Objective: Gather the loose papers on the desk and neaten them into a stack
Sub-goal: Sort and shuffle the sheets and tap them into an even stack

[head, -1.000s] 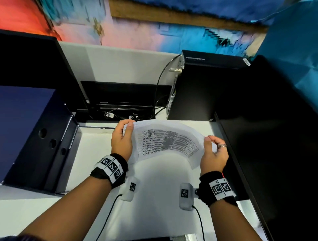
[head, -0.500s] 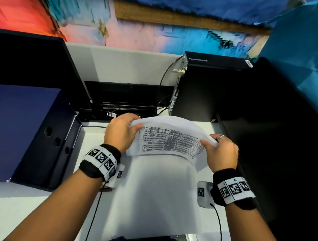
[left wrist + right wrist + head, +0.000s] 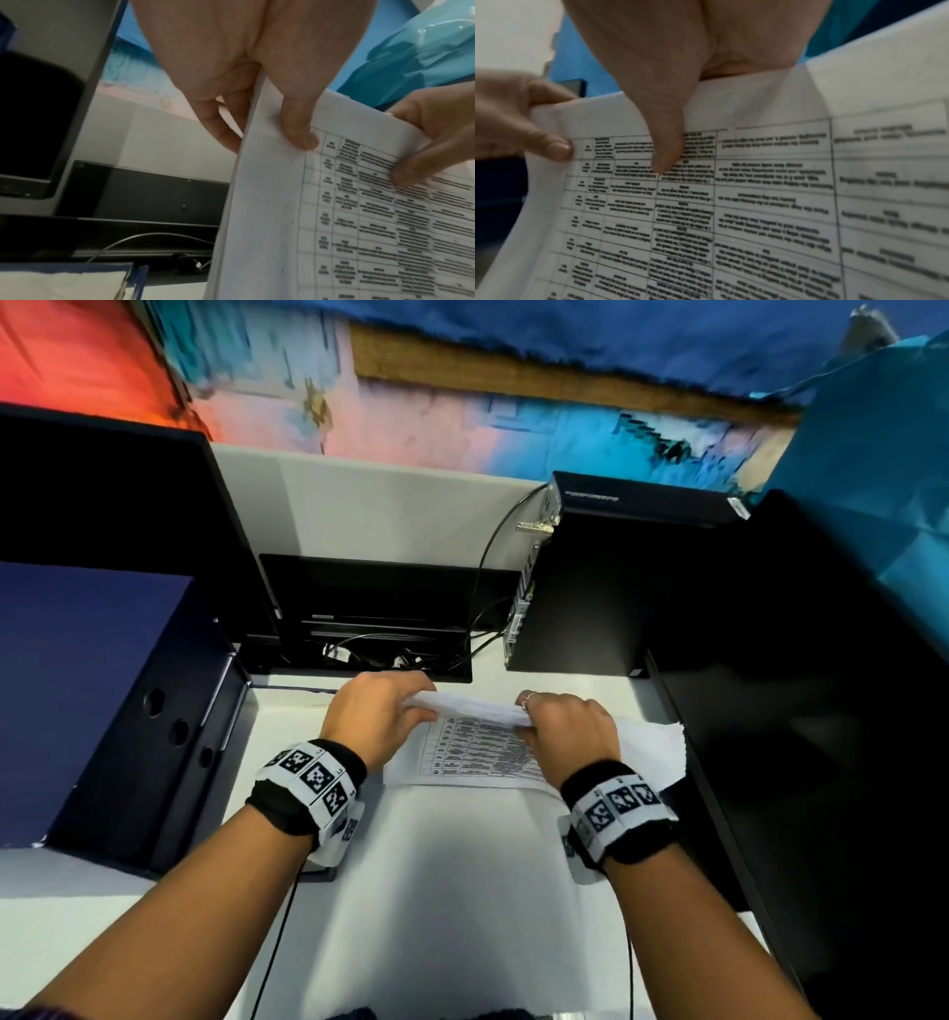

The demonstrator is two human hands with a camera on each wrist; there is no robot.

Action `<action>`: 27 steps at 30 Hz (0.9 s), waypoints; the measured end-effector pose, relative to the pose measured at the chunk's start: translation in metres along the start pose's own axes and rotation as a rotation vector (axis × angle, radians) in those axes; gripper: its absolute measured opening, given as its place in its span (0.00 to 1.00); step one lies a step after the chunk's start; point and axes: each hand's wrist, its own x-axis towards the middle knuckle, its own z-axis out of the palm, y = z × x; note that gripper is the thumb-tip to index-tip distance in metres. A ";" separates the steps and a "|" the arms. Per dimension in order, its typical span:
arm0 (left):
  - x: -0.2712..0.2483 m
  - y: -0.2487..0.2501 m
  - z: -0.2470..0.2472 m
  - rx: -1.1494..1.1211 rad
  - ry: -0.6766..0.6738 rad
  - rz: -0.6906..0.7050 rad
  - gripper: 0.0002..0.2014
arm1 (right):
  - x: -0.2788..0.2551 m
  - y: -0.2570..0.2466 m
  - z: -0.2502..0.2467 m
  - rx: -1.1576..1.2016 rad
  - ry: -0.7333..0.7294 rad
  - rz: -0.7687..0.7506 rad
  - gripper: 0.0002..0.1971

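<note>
Left hand point(image 3: 377, 719) and right hand point(image 3: 570, 737) fingers both pinch the papers point(image 3: 477, 752) (printed tables) above the desk point(image 3: 441, 891).

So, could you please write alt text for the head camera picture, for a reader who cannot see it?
Two hands hold a bundle of papers printed with a table, upright on a white desk: the left hand pinches its top left, the right hand its top edge. A dark blue box stands left, a black computer case behind.

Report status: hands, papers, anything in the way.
Left hand and right hand both grip the papers along the top edge. Papers upright on the desk. Nothing in the way.
</note>
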 end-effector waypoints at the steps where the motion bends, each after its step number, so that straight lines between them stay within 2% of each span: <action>1: 0.001 -0.002 -0.003 -0.090 0.065 -0.048 0.15 | 0.001 0.000 -0.007 0.038 0.009 0.029 0.10; 3: 0.005 -0.007 -0.009 -0.329 0.223 -0.173 0.39 | 0.001 0.009 -0.020 0.153 0.071 0.133 0.12; 5: 0.008 -0.012 -0.008 -0.425 0.378 -0.299 0.61 | 0.001 0.023 -0.032 0.527 0.128 0.264 0.09; 6: 0.007 -0.010 -0.007 -0.482 0.405 -0.343 0.67 | -0.001 0.028 -0.036 0.781 0.162 0.305 0.08; 7: 0.008 -0.005 -0.005 -0.604 0.390 -0.371 0.69 | -0.002 0.031 -0.039 0.995 0.192 0.310 0.09; 8: 0.010 0.003 -0.004 -0.796 0.341 -0.388 0.66 | -0.003 0.031 -0.041 1.152 0.215 0.305 0.11; 9: 0.012 0.014 -0.005 -0.989 0.277 -0.403 0.57 | -0.003 0.031 -0.039 1.259 0.229 0.312 0.13; 10: 0.015 0.023 -0.005 -1.110 0.220 -0.390 0.43 | -0.003 0.029 -0.037 1.339 0.243 0.333 0.15; 12: 0.023 0.041 -0.009 -1.018 0.245 -0.322 0.18 | -0.004 0.024 -0.032 1.440 0.311 0.366 0.16; 13: 0.026 0.047 -0.009 -0.940 0.299 -0.275 0.13 | -0.005 0.023 -0.029 1.460 0.355 0.373 0.16; 16: 0.025 0.050 -0.001 -0.860 0.456 -0.192 0.12 | -0.013 0.020 -0.013 1.402 0.435 0.388 0.12; 17: 0.021 0.047 0.008 -0.842 0.456 -0.191 0.15 | -0.018 0.020 -0.004 1.377 0.431 0.394 0.10; 18: 0.017 0.042 0.017 -0.822 0.424 -0.203 0.19 | -0.022 0.016 0.006 1.367 0.422 0.417 0.10; 20: 0.006 0.035 0.033 -0.824 0.268 -0.287 0.25 | -0.031 0.014 0.028 1.387 0.371 0.514 0.12; 22: -0.002 0.034 0.041 -0.886 0.150 -0.343 0.26 | -0.037 0.015 0.041 1.448 0.368 0.604 0.14; 27: -0.007 0.039 0.044 -0.842 0.116 -0.299 0.16 | -0.038 0.026 0.041 1.497 0.435 0.584 0.16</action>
